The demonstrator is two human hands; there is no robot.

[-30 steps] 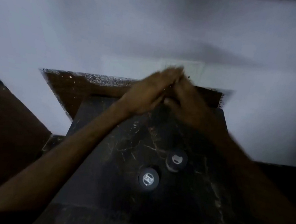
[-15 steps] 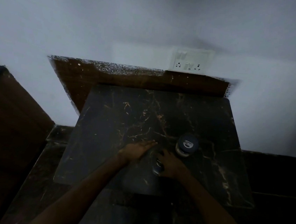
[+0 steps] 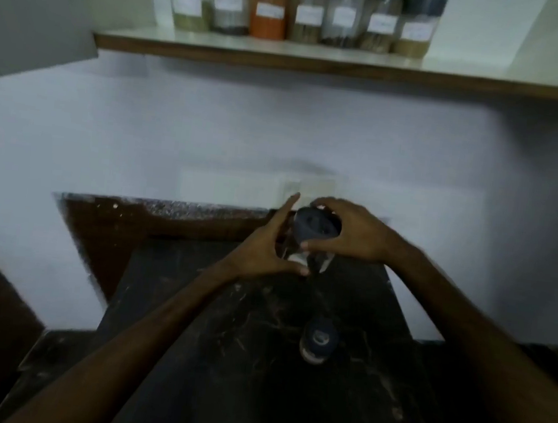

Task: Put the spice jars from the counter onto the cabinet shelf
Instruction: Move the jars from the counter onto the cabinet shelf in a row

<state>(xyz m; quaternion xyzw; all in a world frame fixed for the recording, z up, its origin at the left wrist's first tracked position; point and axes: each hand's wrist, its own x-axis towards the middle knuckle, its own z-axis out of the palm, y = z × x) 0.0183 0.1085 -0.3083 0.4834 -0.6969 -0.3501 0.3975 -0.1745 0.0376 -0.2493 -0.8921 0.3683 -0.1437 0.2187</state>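
Note:
A clear spice jar with a dark lid (image 3: 315,230) hangs above the back of the dark marble counter (image 3: 254,364), held between both hands. My right hand (image 3: 351,231) grips its lid and upper side. My left hand (image 3: 267,248) presses against its left side and base. A second dark-lidded spice jar (image 3: 319,341) stands on the counter, below and slightly right of the held one. Higher up, the cabinet shelf (image 3: 320,62) carries a row of several labelled jars (image 3: 305,11).
An open cabinet door (image 3: 34,6) juts out at the upper left. A white wall socket (image 3: 307,188) sits on the wall just behind the hands. A brown backsplash strip (image 3: 152,222) edges the counter's rear. The shelf's right portion (image 3: 509,75) is bare.
Both hands have lifted one jar off the counter and raised it toward the wall. My view has tilted up, bringing the shelf and its jars into sight. The other jar stays on the counter.

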